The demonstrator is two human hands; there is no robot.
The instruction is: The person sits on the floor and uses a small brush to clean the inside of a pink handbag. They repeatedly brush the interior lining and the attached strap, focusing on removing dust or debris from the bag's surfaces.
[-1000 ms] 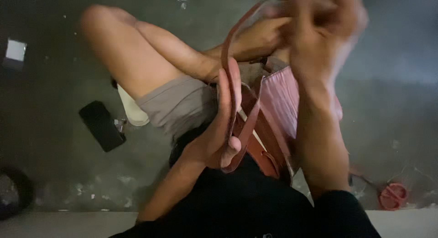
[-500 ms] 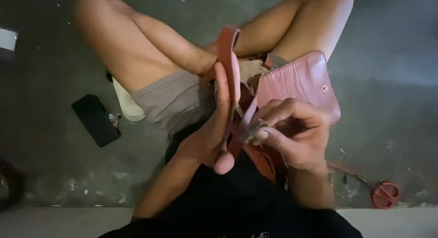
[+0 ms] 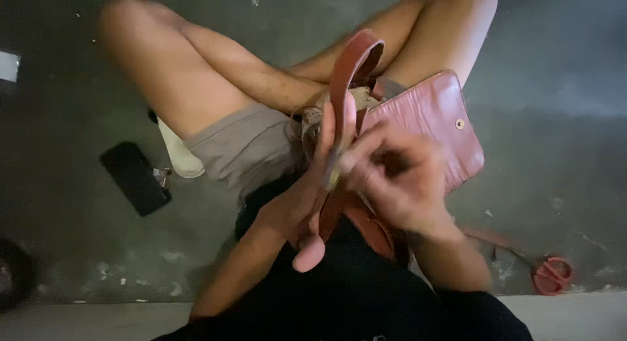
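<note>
Left hand (image 3: pixel 297 207) grasps strap (image 3: pixel 346 73) above bag (image 3: pixel 431 119) | right hand (image 3: pixel 398 178) blurred over bag on lap, grip unclear | risk: strap slips, fingers (image 3: pixel 330 129) barely wrapping it

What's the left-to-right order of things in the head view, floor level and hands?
Black phone on the floor → left hand gripping the brown leather strap → right hand, blurred, over the pink-brown leather bag → red scissors on the floor.
</note>
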